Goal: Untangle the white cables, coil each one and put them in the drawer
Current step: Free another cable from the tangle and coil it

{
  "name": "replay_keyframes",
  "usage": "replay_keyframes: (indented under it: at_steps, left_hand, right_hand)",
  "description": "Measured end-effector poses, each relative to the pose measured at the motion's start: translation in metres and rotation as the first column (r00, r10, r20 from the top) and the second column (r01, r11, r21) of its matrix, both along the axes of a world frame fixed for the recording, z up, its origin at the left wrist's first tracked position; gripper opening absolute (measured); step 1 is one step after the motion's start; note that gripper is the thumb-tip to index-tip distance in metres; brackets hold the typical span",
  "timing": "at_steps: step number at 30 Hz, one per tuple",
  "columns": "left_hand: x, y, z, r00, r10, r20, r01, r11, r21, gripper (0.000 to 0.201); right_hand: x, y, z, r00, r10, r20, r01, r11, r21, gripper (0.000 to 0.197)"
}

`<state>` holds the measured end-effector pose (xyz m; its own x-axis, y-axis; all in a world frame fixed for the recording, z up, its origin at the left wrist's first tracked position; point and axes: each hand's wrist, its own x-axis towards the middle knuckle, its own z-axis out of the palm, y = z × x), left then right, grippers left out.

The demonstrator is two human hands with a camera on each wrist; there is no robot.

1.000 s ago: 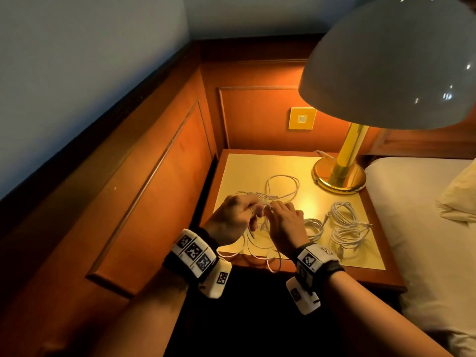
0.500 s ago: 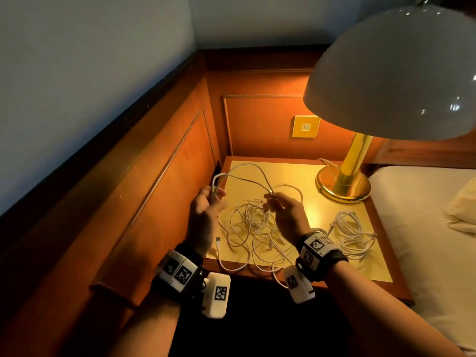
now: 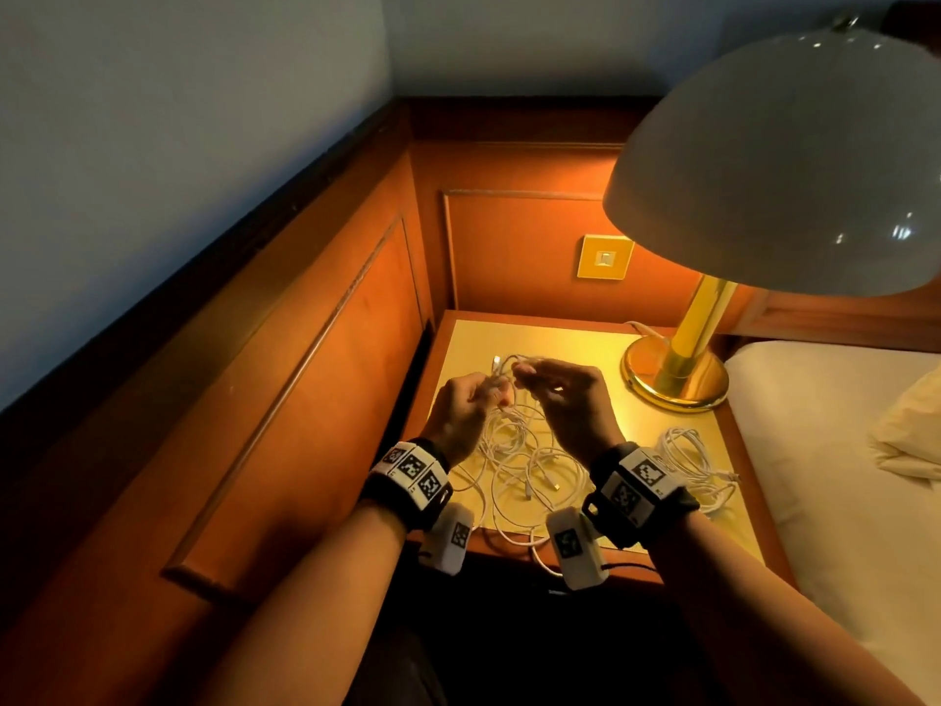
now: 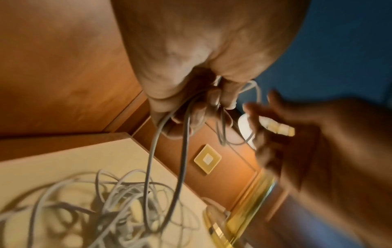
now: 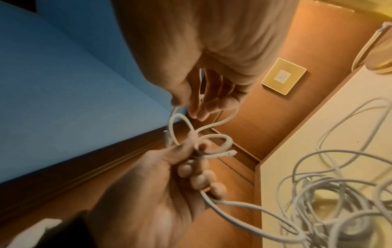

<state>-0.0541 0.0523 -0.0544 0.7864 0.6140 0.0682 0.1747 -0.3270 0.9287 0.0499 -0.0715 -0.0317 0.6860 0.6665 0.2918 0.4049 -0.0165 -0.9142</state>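
Several white cables [image 3: 524,466] lie tangled on the nightstand top [image 3: 570,338]. My left hand [image 3: 489,394] is raised over them and grips small loops of one white cable [image 5: 212,144], its plug [image 5: 231,153] sticking out past the fingers. Two strands [image 4: 182,151] hang from that fist down into the tangle [image 4: 116,201]. My right hand [image 3: 529,374] is close beside it and pinches the same cable [image 5: 176,117] at its fingertips [image 5: 195,114]. A coiled white cable [image 3: 687,461] lies at the front right of the top. No drawer shows in any view.
A brass lamp base [image 3: 672,374] stands at the back right under a wide white shade [image 3: 779,165]. Wooden panelling [image 3: 315,349] closes in the left and back, with a switch plate [image 3: 604,257]. A bed [image 3: 840,501] and pillow [image 3: 911,430] lie to the right.
My hands were apart with an arc of cable stretched between them. They have come together, and the cable now sits in small loops in my left hand.
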Motion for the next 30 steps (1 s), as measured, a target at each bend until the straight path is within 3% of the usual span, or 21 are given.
replay_keyframes:
  at_steps: [2,7,11,15,20,23,25,27,30]
  left_hand:
    - [-0.004,0.007,0.003,1.000,0.029,0.011,-0.026,0.987,-0.156,0.038]
    - [-0.044,-0.003,0.026,0.990,-0.117,0.073,0.136,0.902,-0.409,0.033]
    - [-0.077,-0.040,0.022,0.990,-0.139,0.014,0.126,0.841,-0.527,0.038]
    - [-0.088,-0.074,0.000,0.997,-0.052,-0.064,-0.001,0.773,-0.635,0.041]
    - [-0.092,-0.111,-0.010,0.996,-0.086,-0.035,0.035,0.692,-0.721,0.044]
    - [-0.094,-0.126,-0.008,0.998,-0.067,-0.006,0.037,0.616,-0.787,0.041]
    - [-0.095,-0.134,-0.004,0.997,-0.071,0.022,0.059,0.572,-0.818,0.037]
    - [-0.097,-0.137,-0.003,0.997,-0.063,0.037,0.065,0.542,-0.838,0.034]
    - [-0.100,-0.132,-0.006,0.989,-0.137,0.063,0.133,0.591,-0.796,0.022]
  right_hand:
    - [-0.005,-0.002,-0.004,0.994,-0.065,-0.093,0.065,0.998,0.002,0.020]
    - [-0.037,-0.024,-0.020,0.958,-0.018,-0.286,0.025,1.000,0.018,0.015]
    - [-0.059,-0.058,-0.021,0.924,0.026,-0.383,0.015,0.995,0.102,0.010]
    - [-0.083,-0.095,-0.026,0.932,0.154,-0.328,-0.175,0.984,-0.035,0.022]
    - [-0.095,-0.128,-0.038,0.861,0.068,-0.504,-0.084,0.996,-0.010,0.013]
    - [-0.088,-0.144,-0.048,0.931,0.069,-0.358,-0.115,0.987,-0.109,0.025]
    - [-0.086,-0.153,-0.052,0.975,0.105,-0.198,-0.149,0.963,-0.226,0.021]
    - [-0.086,-0.161,-0.053,0.981,0.144,-0.133,-0.174,0.953,-0.250,0.019]
    - [-0.082,-0.168,-0.045,0.984,0.127,-0.126,-0.151,0.967,-0.203,0.009]
